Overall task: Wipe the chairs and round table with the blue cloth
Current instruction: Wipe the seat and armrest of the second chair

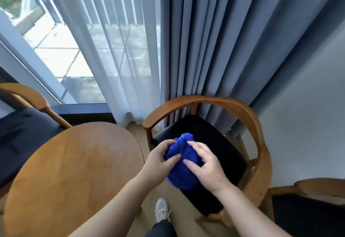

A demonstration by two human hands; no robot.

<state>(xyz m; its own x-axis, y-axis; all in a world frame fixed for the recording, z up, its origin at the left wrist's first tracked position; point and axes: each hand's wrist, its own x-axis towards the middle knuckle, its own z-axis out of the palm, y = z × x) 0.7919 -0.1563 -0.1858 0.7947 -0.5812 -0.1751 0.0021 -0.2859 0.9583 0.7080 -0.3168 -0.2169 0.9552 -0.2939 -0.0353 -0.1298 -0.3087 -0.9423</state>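
A bunched blue cloth (182,164) is held between both hands above the front of a wooden armchair (250,117) with a black seat cushion (214,139). My left hand (158,160) grips the cloth's left side, thumb on top. My right hand (207,162) holds its right side with curled fingers over the fabric. The round wooden table (74,171) stands to the left, below my left forearm. A second wooden chair (28,94) with a dark cushion is at the far left.
A white sheer curtain (112,50) and grey-blue drapes (214,40) hang behind the chairs, in front of a glass door. A dark wood-edged piece of furniture (308,208) sits at the lower right. My shoe (161,210) is on the floor between table and armchair.
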